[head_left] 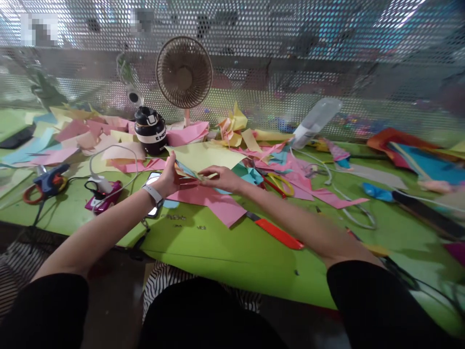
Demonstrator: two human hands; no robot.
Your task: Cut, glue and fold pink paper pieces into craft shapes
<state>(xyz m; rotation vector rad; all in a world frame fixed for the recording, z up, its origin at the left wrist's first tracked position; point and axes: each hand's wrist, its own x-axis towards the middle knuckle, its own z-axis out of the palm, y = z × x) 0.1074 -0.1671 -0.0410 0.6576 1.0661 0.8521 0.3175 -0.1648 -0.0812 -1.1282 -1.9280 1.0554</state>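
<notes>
A pale yellow sheet of paper (207, 157), with blue and other coloured layers at its near edge, is held up over the table. My left hand (169, 175) grips its left end, thumb up; the fingers are partly behind the sheets. At the near edge my right hand (220, 179) pinches the paper between thumb and fingers. Beneath them lies pink paper (221, 203). A red-handled cutter (278, 233) rests below my right forearm. Close to my left wrist is a phone (154, 194), partly covered by the wrist, and small metal bits (176, 218) are scattered nearby.
A desk fan (184, 72) and a black bottle (150, 131) stand at the back before a perforated metal screen (290, 63). Scissors with yellow handles (281, 184) lie among paper scraps on the right. A blue glue gun (53, 179) and a purple power strip (103, 198) with cables lie left.
</notes>
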